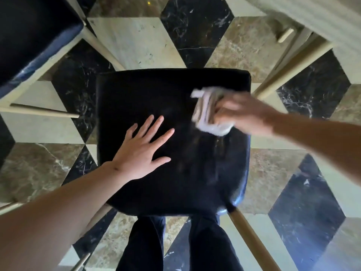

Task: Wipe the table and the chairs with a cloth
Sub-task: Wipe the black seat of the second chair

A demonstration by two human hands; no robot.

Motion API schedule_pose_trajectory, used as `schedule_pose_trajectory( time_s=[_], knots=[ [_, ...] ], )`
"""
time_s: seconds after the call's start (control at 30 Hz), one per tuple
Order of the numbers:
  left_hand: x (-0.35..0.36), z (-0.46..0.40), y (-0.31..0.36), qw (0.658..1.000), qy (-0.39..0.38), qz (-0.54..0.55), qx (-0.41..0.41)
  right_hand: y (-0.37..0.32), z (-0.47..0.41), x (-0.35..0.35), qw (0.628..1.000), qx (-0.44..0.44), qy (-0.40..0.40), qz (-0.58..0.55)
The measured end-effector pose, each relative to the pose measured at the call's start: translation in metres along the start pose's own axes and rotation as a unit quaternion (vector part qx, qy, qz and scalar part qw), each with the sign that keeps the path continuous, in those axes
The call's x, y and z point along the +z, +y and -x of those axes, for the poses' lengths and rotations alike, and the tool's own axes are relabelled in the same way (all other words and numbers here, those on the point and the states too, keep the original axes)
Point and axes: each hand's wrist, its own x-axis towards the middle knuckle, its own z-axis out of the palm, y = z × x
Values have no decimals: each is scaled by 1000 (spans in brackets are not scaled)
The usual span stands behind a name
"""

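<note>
1. Floor is marble in a cube pattern of cream, brown and black tiles; you're standing over it, looking straight down.
2. Black chair seat sits centre frame. Its far edge and left edge are fully in view; the near edge ends just in front of your legs.
3. Open floor shows beyond the far edge of the seat and on its left side, between it and the second chair at top left. That second chair is well apart from the seat.
4. Top right: the pale table edge, with a tan leg coming down near the seat's far right corner. Tightest spot for your right arm.
5. Seat surface is dark and padded, with faint streaks on its right half, below the cloth. The near right corner catches a blue sheen.
6. Cloth is whitish and bunched up, on the right side of the seat near its right edge.
7. Your right hand grips the cloth with fingers curled round it; the hand is motion-blurred, so finger detail is unclear.
8. Your left hand lies flat on the left half of the seat, fingers straight and spread wide, holding nothing. It's well apart from the cloth.
</note>
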Motion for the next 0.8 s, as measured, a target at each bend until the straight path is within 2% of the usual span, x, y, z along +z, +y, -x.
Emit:
schedule_pose_trajectory(
  time_s=[0.1,0.2,0.27,0.3,0.37,0.43,0.5,0.6,0.7,0.8],
  knots=[
    [-2,6,-26,1000,8,5,-29,28,-30,-14,979,202,41,-12],
    [-9,8,-48,990,23,62,-122,-18,-93,-10,916,389,78,-54],
    [-18,7,-64,985,41,89,-140,-60,-143,-6,884,449,101,-89],
    [-21,4,-69,982,58,107,-142,-78,-162,-4,883,441,118,-112],
    [-35,-1,-92,963,91,171,-188,-116,-205,-2,904,377,137,-148],
    [-52,-10,-111,924,122,246,-265,-146,-232,2,934,306,111,-148],
    [-68,-15,-129,900,154,286,-291,-172,-249,6,946,267,88,-163],
    [-87,-18,-145,908,148,314,-235,-207,-259,14,963,195,71,-173],
    [-90,-26,-154,938,77,262,-214,-242,-243,28,981,73,51,-173],
    [-85,-31,-147,962,-3,209,-173,-277,-190,51,985,-44,7,-165]
  ],
)
